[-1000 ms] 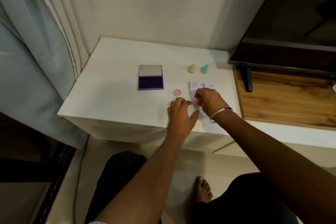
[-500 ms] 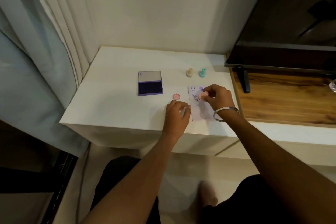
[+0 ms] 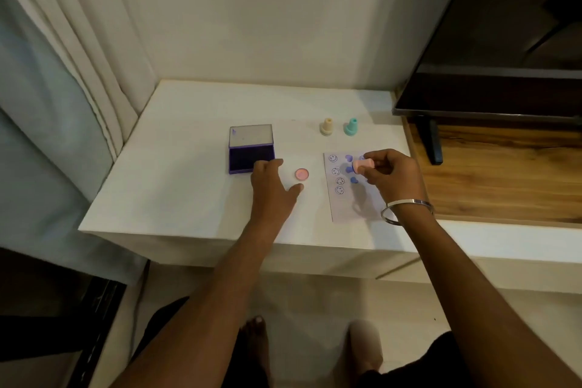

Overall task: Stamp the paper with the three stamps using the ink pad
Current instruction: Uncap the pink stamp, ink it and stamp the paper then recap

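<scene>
A white paper (image 3: 346, 201) lies on the white table (image 3: 189, 195), printed with blue smiley faces and hearts. My right hand (image 3: 390, 179) pinches a pink stamp (image 3: 362, 164), tilted sideways just above the paper. My left hand (image 3: 271, 189) lies flat with straight fingers, its fingertips at the near right corner of the open purple ink pad (image 3: 250, 153). A pink round cap (image 3: 302, 173) sits between the pad and the paper. A cream stamp (image 3: 327, 127) and a teal stamp (image 3: 350, 127) stand upright behind the paper.
A dark TV screen (image 3: 491, 72) on a stand stands over a wooden surface (image 3: 504, 173) to the right. A curtain (image 3: 63, 72) hangs at the left. The wall runs behind the table. My feet show on the floor below the table's front edge.
My right hand lifted the pink stamp off the paper and tilted it sideways. My left hand left the paper's edge and moved left to the ink pad. The camera view shifted slightly.
</scene>
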